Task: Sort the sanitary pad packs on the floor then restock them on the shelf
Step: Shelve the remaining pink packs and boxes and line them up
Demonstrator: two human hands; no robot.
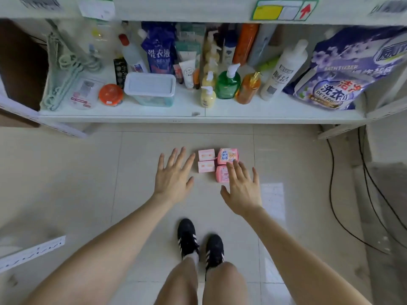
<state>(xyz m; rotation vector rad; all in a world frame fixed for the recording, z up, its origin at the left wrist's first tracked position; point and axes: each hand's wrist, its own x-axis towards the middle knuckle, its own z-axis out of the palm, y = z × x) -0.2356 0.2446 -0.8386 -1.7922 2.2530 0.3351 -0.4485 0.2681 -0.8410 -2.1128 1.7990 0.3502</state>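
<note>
Several small sanitary pad packs lie in a tight block on the tiled floor. Two pale pink packs (206,160) sit on the left of the block. On the right are a darker pink pack with a blue label (228,155) and another darker pink pack (222,174) below it. My left hand (174,176) hovers just left of the block, fingers spread and straight, holding nothing. My right hand (242,190) is spread open over the lower right pack, its fingertips covering part of it. The white shelf (198,116) stands behind the packs.
The shelf holds a lidded plastic box (150,89), pump bottles (228,83), a tall white bottle (284,69), detergent bags (337,84), an orange jar (110,94) and green hangers (66,69). Black cables (343,194) trail on the right. My black shoes (200,245) stand below.
</note>
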